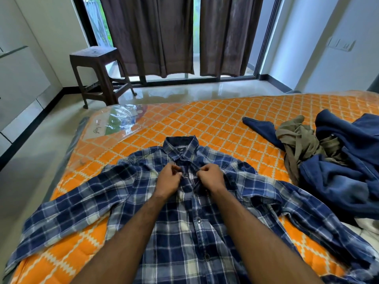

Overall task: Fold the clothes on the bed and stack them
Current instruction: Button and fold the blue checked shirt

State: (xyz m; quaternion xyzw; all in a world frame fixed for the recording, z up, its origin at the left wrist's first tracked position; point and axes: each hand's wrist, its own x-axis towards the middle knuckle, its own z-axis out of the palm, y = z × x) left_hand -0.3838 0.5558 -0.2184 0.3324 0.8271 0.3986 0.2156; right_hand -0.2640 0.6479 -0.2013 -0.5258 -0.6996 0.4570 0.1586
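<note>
A blue and white plaid shirt (184, 232) lies face up on the orange patterned bed (215, 121), collar away from me and both sleeves spread out to the sides. My left hand (169, 180) pinches the left edge of the button placket just below the collar. My right hand (211, 177) pinches the right edge of the placket beside it. The two hands sit close together at the upper chest of the shirt, near a dark button. A heap of unfolded clothes (336, 156), dark blue and olive, lies on the right side of the bed.
A clear plastic bag (117, 124) lies at the far left corner of the bed. A dark brown stool (100, 74) stands on the shiny floor beyond it. Dark curtains (174, 33) hang over the glass door behind. White fabric (369, 228) shows at the right edge.
</note>
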